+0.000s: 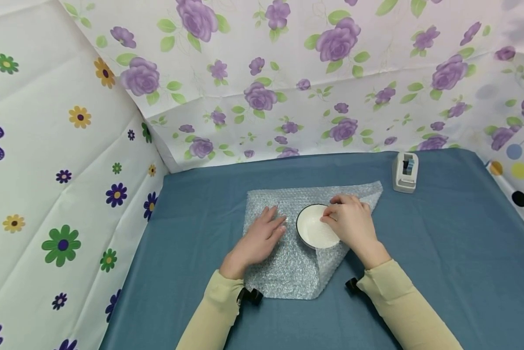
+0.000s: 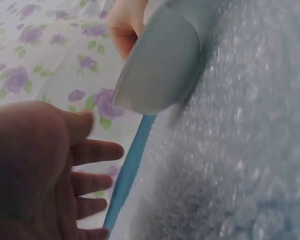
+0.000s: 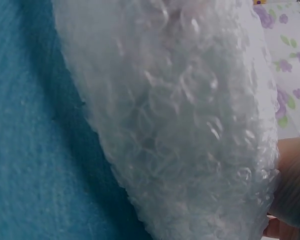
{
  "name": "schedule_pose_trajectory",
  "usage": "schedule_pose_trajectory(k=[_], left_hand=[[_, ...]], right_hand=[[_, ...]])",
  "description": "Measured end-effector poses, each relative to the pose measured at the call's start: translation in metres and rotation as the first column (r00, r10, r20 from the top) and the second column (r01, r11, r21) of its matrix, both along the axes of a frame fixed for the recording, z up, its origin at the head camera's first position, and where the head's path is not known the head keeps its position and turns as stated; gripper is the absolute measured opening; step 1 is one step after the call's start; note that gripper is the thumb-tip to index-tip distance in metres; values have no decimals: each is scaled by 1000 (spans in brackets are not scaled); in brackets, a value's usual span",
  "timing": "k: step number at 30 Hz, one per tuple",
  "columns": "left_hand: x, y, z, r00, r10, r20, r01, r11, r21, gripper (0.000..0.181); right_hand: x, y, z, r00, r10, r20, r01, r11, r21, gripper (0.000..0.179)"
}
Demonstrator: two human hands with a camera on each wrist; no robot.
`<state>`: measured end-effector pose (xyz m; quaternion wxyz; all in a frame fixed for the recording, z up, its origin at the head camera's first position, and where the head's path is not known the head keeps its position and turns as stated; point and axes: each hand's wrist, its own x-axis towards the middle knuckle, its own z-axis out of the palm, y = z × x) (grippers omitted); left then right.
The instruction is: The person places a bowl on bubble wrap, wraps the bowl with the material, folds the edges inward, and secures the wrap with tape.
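One round white bowl with a dark rim (image 1: 312,227) sits right of centre on a clear bubble-wrap sheet (image 1: 284,274), which lies on a blue cloth-covered worktop (image 1: 463,243). At the bowl's right rim, the right hand (image 1: 353,221) pinches the sheet's folded-up right side, its grip closed on the wrap. Left of the bowl, the left hand (image 1: 261,239) has its fingers extended, its grip holding nothing. Far right stands a small white device with a dark slot (image 1: 405,179).

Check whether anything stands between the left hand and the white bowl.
Nothing visible stands between them: both the head and left wrist views show an open gap from the left hand to the white bowl, with bubble wrap underneath.
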<state>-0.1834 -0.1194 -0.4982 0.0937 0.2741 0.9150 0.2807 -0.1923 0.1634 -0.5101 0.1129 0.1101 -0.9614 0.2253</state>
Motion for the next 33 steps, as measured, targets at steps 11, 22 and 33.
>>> schedule_pose_trajectory(k=[11, 22, 33], left_hand=[[5, 27, 1, 950, -151, -272, 217, 949, 229, 39], [14, 40, -8, 932, -271, -239, 290, 956, 44, 45], [22, 45, -12, 919, -309, -247, 287, 950, -123, 57]], right_hand=[[1, 0, 0, 1000, -1, -8, 1, 1000, 24, 8], [0, 1, -1, 1000, 3, -11, -3, 1000, 12, 8], [0, 1, 1, 1000, 19, -1, -19, 1000, 10, 9]])
